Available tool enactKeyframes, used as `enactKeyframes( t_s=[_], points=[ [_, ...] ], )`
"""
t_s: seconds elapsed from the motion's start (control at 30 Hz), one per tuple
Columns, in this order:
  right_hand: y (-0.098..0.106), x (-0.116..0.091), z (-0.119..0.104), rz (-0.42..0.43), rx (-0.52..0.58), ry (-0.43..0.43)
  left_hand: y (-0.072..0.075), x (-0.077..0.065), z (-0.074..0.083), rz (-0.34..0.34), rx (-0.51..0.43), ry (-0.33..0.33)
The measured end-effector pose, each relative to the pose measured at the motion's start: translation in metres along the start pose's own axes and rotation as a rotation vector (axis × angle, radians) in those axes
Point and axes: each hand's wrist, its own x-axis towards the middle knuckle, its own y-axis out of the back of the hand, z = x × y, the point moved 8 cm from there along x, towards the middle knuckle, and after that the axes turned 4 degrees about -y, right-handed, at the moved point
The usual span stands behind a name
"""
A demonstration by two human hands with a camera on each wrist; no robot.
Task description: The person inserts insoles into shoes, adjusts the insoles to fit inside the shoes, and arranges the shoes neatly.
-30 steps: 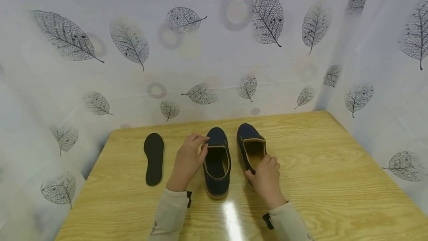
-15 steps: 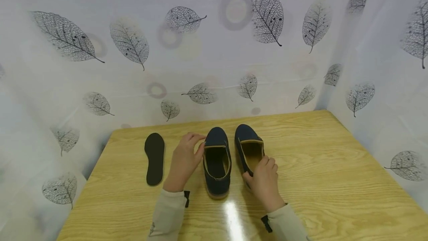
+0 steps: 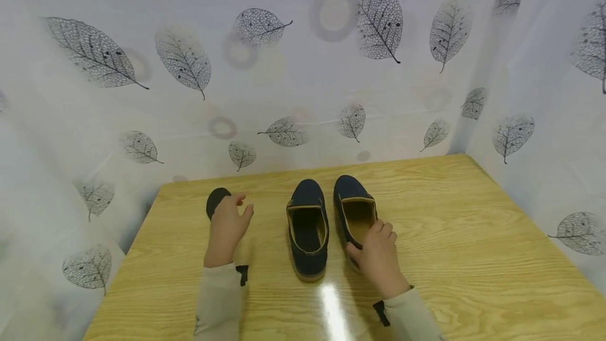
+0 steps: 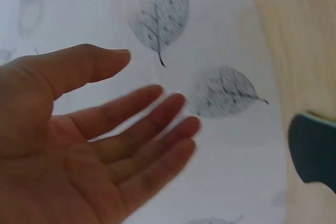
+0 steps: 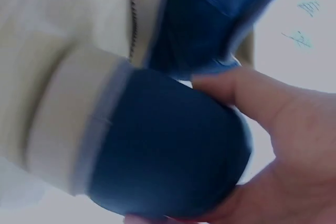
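Observation:
Two navy slip-on shoes with tan trim stand on the wooden table, toes pointing away. My right hand [image 3: 376, 254] holds the right shoe [image 3: 351, 187] around its heel, with the thumb on the left side and fingers at the right rim. In the right wrist view, the heel [image 5: 168, 145] sits within the curve of my hand. The left shoe [image 3: 309, 264] stands untouched, a dark insole inside it. My left hand [image 3: 227, 233] is over a black insole [image 3: 216, 201] farther left, covering most of it. Its fingers [image 4: 152, 171] are spread loosely, with nothing in the palm.
A pale table [image 3: 473, 236] with wood grain bears everything. White cloth [image 3: 303, 83] printed with grey leaves hangs behind it and along both sides. Light reflects off the tabletop near the front, below the left shoe.
My left hand has moved left from beside the left shoe to over the black insole. The right hand keeps its grip on the right shoe, which has shifted only slightly.

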Motion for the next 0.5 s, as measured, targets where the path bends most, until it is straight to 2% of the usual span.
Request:
enactKeyframes(
  t_s=[0.13, 0.23, 0.37, 0.5],
  points=[
    [0.012, 0.003, -0.004, -0.033, -0.034, 0.064, 0.003, -0.004, -0.04, -0.145, 0.022, 0.171],
    [0.027, 0.007, -0.007, -0.046, 0.006, 0.059, 0.001, -0.007, -0.065, -0.223, 0.066, 0.264],
    [0.041, 0.011, -0.012, -0.119, 0.136, -0.027, -0.004, -0.01, -0.089, -0.251, 0.115, 0.358],
    [0.048, 0.011, -0.024, -0.181, 0.242, -0.079, -0.013, -0.01, -0.1, -0.265, 0.144, 0.414]
  ],
)
